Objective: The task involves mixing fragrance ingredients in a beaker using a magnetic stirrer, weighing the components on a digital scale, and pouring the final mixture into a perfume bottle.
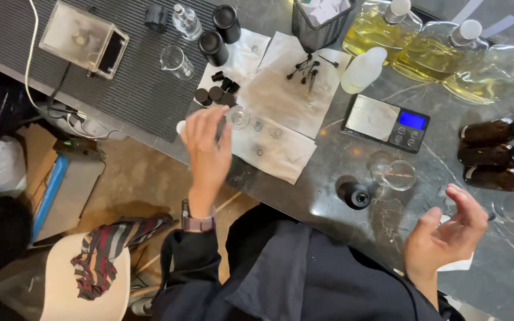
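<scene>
My left hand [206,148] reaches over the edge of a dark marble counter [340,178], fingers spread, fingertips close to a small clear glass dish [237,116] on white paper towels [281,95]; I cannot tell whether it touches the dish. My right hand [447,235] hovers above the counter's near edge with fingers loosely curled and nothing in it. Between the hands stand a small black round jar [357,195] and a clear glass beaker [395,173]. A small digital scale [386,120] with a blue lit screen lies further back.
Amber bottles [498,156] lie at the right, large flasks of yellow liquid [411,41] at the back, with a white plastic bottle [363,70], a black mesh basket [319,21] and black caps [214,94]. A clear plastic box [83,38] sits on a ribbed mat. A stool with striped cloth [99,261] stands lower left.
</scene>
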